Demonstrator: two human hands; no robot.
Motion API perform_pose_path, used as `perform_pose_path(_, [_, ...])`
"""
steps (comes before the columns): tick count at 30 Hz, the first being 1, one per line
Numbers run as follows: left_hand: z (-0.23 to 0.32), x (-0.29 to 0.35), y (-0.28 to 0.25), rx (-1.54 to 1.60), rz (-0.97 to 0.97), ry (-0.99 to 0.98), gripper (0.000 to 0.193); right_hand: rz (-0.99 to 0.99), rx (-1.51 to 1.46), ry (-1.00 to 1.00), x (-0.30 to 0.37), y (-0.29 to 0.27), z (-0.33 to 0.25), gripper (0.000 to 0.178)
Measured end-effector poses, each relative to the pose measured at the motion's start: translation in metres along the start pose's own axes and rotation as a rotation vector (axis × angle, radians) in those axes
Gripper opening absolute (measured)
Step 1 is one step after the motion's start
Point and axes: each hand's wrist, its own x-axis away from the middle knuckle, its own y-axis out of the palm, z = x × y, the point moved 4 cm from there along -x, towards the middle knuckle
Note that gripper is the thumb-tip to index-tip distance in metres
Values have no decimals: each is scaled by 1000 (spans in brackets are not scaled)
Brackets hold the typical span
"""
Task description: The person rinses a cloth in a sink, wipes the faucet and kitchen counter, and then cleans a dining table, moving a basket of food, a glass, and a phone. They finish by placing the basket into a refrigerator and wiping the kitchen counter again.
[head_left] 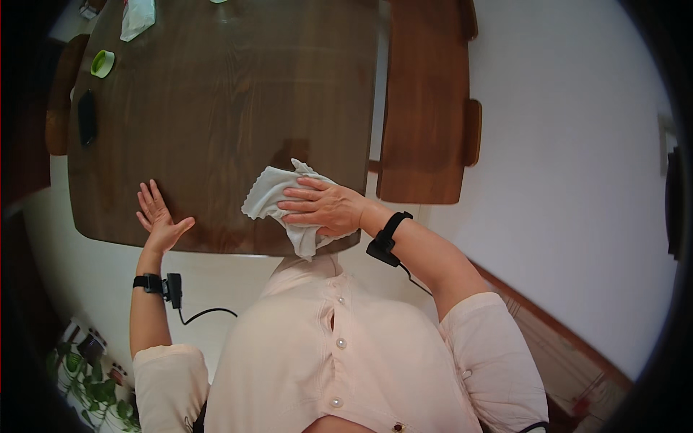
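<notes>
My right hand (328, 207) holds a pale grey-white cloth (268, 189) against the near right corner of the dark wooden table (209, 123). Its fingers lie over the cloth, and part of the cloth hangs past the table's front edge. The cloth is crumpled, with a wavy border. Farther left, my left hand (160, 220) rests on the table near its front edge, fingers spread and nothing in them. Each wrist wears a black strap with a small black device and a cable.
A dark phone-like slab (86, 117) and a green-and-white round roll or ring (102, 63) lie along the table's left side. A whitish plastic packet (137, 18) is at the far left. A brown wooden bench (426, 108) stands to the right, a wooden chair (63, 94) to the left.
</notes>
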Motion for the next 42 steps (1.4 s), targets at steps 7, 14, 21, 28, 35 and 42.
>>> perform_pose_path(7, [-11, 20, -4, 2, 49, -33, 141, -39, 57, -53, -10, -51, 84, 71])
perform_pose_path(14, [-29, 40, -5, -59, -21, -96, 146, -33, 113, -135, -31, -60, 135, 78])
perform_pose_path(21, [-49, 55, 4, -147, -135, -123, 150, -9, 54, -58, -39, -15, 152, 80])
perform_pose_path(28, [-80, 88, 18, -213, -226, -133, 155, 71, 35, 75, -60, 41, 182, 81])
perform_pose_path(35, [-65, 122, -5, -286, -352, -227, 157, 156, -28, 241, -73, 69, 238, 71])
perform_pose_path(42, [-33, 124, -42, -450, -463, -433, 152, 189, 6, 381, -80, 68, 331, 67])
